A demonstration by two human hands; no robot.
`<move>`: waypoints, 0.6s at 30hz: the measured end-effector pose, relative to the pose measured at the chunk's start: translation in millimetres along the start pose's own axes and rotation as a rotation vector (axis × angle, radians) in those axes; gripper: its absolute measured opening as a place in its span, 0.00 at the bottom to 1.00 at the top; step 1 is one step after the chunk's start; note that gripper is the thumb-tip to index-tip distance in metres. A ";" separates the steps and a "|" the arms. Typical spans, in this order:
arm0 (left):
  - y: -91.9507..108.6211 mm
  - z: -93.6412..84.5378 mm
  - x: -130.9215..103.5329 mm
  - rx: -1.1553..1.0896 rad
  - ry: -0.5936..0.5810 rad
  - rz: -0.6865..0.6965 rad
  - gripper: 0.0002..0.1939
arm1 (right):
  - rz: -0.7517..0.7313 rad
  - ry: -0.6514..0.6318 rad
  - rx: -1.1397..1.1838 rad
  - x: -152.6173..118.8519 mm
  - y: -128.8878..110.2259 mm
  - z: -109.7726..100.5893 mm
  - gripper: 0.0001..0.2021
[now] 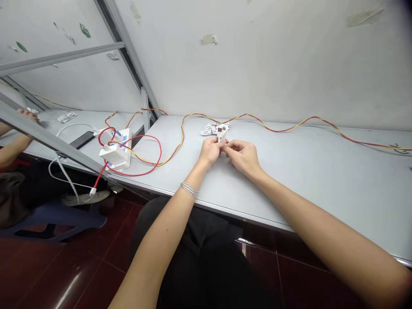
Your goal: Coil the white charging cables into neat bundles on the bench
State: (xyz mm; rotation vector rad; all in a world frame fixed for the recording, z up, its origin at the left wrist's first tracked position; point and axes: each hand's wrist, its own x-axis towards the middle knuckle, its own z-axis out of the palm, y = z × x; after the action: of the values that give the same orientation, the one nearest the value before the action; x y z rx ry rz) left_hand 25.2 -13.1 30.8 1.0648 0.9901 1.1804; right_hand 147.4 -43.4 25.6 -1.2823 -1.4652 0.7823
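Note:
My left hand is closed on a bundled white USB cable, whose metal plug points up and away from me. Close beside it, the fingers of my right hand are pinched together at the lower end of the bundle. What sits between those right fingertips is too small and covered to name. Behind the held bundle, another coiled white cable with a dark tie lies on the grey table. A silver bracelet circles my left wrist.
A power strip with white chargers stands to the left, red and white cords looping off it. Twisted red-yellow wire runs along the back panel. Past the metal frame are a phone, another cable coil and a co-worker's hands.

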 end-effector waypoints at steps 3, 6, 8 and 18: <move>-0.9 -0.4 0.1 0.018 -0.008 0.004 0.13 | 0.003 0.013 -0.025 1.3 0.9 -1.1 0.11; -2.3 -1.1 0.9 0.039 -0.008 0.015 0.14 | 0.004 0.018 -0.053 2.6 1.4 -2.6 0.11; -3.0 -1.8 1.7 0.047 -0.015 0.008 0.14 | -0.003 0.023 -0.064 3.3 0.9 -3.6 0.11; -1.2 -6.2 2.7 0.045 -0.043 -0.047 0.15 | 0.011 0.014 -0.084 5.4 -0.6 -5.9 0.09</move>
State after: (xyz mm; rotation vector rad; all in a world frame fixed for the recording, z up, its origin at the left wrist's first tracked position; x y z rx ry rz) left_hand 19.8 -9.9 28.2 1.0918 1.0074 1.0974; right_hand 153.0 -39.2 29.2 -1.3572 -1.4940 0.7244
